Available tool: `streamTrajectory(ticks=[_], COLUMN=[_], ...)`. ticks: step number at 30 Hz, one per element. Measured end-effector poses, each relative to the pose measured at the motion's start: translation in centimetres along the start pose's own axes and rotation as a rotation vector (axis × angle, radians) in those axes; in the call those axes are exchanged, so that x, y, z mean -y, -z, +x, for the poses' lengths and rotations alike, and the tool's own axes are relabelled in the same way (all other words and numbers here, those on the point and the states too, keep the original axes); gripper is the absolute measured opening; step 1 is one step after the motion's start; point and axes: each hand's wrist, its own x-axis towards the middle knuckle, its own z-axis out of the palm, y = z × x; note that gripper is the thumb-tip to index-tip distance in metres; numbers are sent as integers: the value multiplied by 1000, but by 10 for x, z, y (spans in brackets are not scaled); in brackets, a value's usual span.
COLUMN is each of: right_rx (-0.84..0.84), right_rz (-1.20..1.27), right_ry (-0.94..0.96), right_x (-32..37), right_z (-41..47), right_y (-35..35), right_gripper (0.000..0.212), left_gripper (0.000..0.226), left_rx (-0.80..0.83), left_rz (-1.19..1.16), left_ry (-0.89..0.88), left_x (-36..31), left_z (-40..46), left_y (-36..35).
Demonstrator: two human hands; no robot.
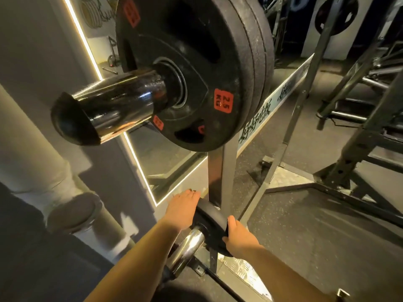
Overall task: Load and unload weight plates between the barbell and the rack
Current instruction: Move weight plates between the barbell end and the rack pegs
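Note:
A small black weight plate (212, 223) sits on a low chrome storage peg (187, 247) of the rack upright (221, 171). My left hand (184, 209) lies on the plate's far left edge with fingers stretched out. My right hand (238, 237) grips the plate's near right edge, thumb over the rim. Higher up, a chrome sleeve (115, 107) with a black end cap carries several large black plates (196, 73); the outer one has a red 25 KG label.
A lit mirror edge (139, 168) and grey wall stand to the left. White pipes (32, 153) run at lower left. More rack frames and bars (359, 118) fill the right side, on black rubber flooring. Another plate (337, 15) hangs on a rack far right.

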Motion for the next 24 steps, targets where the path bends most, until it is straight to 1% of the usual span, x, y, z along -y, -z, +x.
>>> streamTrajectory(ticks=[2, 4, 6, 8, 13, 17, 21, 24], right_rx=[-15, -28, -35, -49, -70, -43, -14, -7], right_rz=[12, 18, 29, 41, 33, -49, -99, -130], right_ry=[-18, -37, -58, -80, -112, -117, -99, -117], right_x=[3, 3, 3, 4, 8, 15, 24, 30], right_z=[-1, -3, -6, -10, -17, -16, -16, -15], right_y=[-2, -2, -5, -10, -13, -2, 6, 7], right_gripper=[36, 34, 33, 32, 31, 37, 36, 36], left_gripper=[44, 42, 42, 40, 54, 52, 46, 47], left_rx=[17, 27, 31, 24, -70, -105, -115, -104], left_rz=[-10, 62, 167, 208, 86, 12, -12, -18], left_ry=[-11, -28, -86, -108, -78, -89, -80, -78], left_x=[2, 2, 0, -4, -1, 5, 12, 15], left_z=[6, 11, 15, 12, 5, 2, 3, 6], left_y=[3, 7, 7, 4, -17, -20, -21, -22])
